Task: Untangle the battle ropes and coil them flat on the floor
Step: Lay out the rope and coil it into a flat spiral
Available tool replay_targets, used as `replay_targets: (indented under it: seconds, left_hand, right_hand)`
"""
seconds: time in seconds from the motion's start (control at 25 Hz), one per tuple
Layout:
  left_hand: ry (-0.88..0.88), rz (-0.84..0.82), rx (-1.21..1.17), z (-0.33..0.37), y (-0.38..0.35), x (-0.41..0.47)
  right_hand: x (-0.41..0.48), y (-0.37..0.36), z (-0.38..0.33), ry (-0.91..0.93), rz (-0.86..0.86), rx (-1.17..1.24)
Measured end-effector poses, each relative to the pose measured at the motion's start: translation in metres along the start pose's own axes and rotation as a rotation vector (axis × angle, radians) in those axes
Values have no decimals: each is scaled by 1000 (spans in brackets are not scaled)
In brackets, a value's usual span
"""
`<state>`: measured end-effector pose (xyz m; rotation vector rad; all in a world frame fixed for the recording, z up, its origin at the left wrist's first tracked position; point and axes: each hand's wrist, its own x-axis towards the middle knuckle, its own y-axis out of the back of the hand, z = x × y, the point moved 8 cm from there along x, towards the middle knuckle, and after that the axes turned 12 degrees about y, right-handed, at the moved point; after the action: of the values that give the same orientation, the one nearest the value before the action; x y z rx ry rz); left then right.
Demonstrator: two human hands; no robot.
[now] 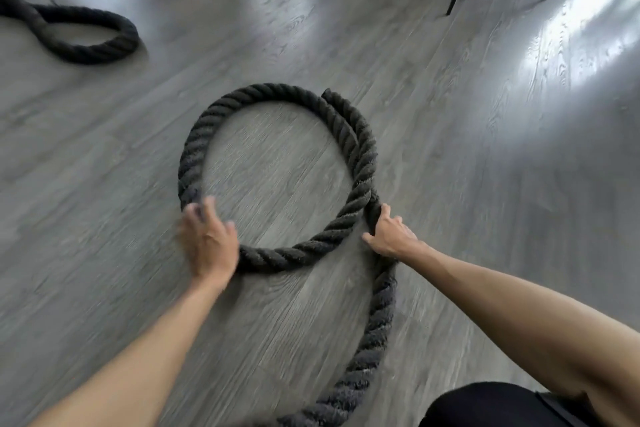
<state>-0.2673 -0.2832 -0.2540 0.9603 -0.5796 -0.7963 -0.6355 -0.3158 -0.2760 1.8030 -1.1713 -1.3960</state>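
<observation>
Two battle ropes: the near rope (277,94) and the far rope (86,54). Two hands: left hand (207,246), right hand (391,236)

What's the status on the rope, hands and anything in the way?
Hands: left hand on the rope, blurred, grip unclear; right hand grips it at the crossing. One loop flat on floor. Far left, second rope, apart.

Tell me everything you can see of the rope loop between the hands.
The rope is thick, dark grey, of twisted fuzzy strands. It lies flat on the floor in one round loop, its cut end along the loop's outer right side. Strands cross at the near right, where the right hand grips it; the tail runs to the bottom edge. The blurred left hand lies over the loop's near left.
</observation>
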Motion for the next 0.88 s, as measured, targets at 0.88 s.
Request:
replay_targets:
  seconds: [0.88]
  left_hand:
    - [-19, -234, 471, -31, -23, 20]
  right_hand:
    - [-110, 8, 186, -365, -18, -175]
